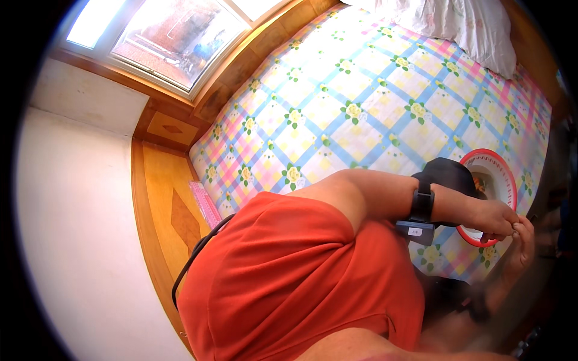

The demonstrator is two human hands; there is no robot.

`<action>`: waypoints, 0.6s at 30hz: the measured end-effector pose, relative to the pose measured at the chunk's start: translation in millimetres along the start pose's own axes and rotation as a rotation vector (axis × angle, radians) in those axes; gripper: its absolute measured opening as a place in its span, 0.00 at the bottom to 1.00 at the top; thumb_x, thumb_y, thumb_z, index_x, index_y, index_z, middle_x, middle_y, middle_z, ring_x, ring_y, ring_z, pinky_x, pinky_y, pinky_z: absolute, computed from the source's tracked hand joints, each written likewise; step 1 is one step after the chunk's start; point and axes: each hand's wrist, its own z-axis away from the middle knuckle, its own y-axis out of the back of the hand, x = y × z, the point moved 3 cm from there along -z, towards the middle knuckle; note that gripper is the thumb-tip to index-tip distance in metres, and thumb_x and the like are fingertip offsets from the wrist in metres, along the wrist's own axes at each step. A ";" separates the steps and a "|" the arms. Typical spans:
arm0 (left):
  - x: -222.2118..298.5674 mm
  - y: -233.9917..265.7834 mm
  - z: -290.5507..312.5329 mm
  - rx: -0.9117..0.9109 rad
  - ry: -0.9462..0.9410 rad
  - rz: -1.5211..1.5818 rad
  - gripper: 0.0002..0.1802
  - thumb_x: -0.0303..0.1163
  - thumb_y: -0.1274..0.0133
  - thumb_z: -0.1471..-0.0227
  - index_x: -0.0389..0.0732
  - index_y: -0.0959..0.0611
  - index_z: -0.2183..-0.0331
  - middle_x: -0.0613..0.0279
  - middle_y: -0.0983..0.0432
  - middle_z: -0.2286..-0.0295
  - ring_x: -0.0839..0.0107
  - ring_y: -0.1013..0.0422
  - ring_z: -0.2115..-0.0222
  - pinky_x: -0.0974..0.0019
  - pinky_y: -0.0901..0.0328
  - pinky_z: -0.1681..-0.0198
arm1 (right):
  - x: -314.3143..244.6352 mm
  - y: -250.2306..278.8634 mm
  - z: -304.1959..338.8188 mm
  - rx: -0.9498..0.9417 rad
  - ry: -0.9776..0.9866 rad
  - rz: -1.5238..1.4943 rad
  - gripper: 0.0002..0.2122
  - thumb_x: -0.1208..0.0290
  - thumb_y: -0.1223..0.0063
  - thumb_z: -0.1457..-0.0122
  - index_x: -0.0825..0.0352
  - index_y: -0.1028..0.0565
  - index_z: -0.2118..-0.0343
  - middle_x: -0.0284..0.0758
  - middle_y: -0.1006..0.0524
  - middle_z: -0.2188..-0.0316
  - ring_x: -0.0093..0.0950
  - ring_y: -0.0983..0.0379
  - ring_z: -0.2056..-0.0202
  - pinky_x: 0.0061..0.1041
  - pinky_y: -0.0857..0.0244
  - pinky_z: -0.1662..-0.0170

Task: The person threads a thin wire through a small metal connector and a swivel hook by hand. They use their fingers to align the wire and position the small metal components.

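My left hand (495, 218) reaches over the near right rim of a white basin (501, 180) with a red edge. Its fingers are curled closed, touching the fingertips of my right hand (522, 242). The right hand is pinched shut beside the basin's rim. Whatever lies between the fingertips, if anything, is too small to make out. Brownish-orange bits (480, 183) show inside the basin, partly hidden by a black rounded thing (450, 173) beyond my left forearm. A black strap with a small grey box (415, 231) is around that forearm.
The basin stands on a bed-like platform with a checked, flowered cover (325, 120). White bedding (457, 27) lies at the far right. A pink box-like thing (206, 203) and a black cable (191, 259) are on my left, near the wooden edge (159, 198). A window (174, 45) is at the far left.
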 end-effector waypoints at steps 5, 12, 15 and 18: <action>3.2 5.8 1.3 0.027 0.051 0.020 0.12 0.28 0.57 0.52 0.34 0.23 0.66 0.59 0.30 0.83 0.69 0.31 0.85 0.67 0.35 0.81 | 8.0 -3.3 -1.0 0.024 -0.017 -0.003 0.05 0.79 0.54 0.41 0.71 0.27 0.64 0.42 0.26 0.58 0.32 0.30 0.56 0.29 0.39 0.49; -5.3 14.5 -2.5 0.107 0.090 0.023 0.12 0.29 0.57 0.51 0.36 0.21 0.68 0.60 0.31 0.83 0.70 0.32 0.85 0.67 0.36 0.81 | 20.7 -8.2 -3.0 0.037 -0.085 -0.036 0.06 0.79 0.54 0.41 0.71 0.26 0.64 0.42 0.26 0.57 0.33 0.30 0.55 0.29 0.39 0.48; -8.4 17.6 -2.8 0.109 0.106 0.076 0.11 0.30 0.57 0.51 0.37 0.21 0.68 0.61 0.30 0.83 0.71 0.32 0.85 0.68 0.36 0.81 | 23.7 -8.7 -5.0 0.002 -0.080 0.007 0.06 0.80 0.54 0.41 0.71 0.25 0.64 0.42 0.26 0.57 0.32 0.30 0.55 0.29 0.40 0.48; -13.4 19.9 -4.5 0.120 0.112 0.117 0.11 0.30 0.57 0.51 0.37 0.21 0.69 0.61 0.30 0.83 0.71 0.32 0.85 0.68 0.36 0.82 | 28.1 -10.7 -3.7 0.005 -0.117 0.024 0.06 0.81 0.54 0.42 0.71 0.25 0.63 0.41 0.26 0.57 0.32 0.30 0.54 0.28 0.40 0.48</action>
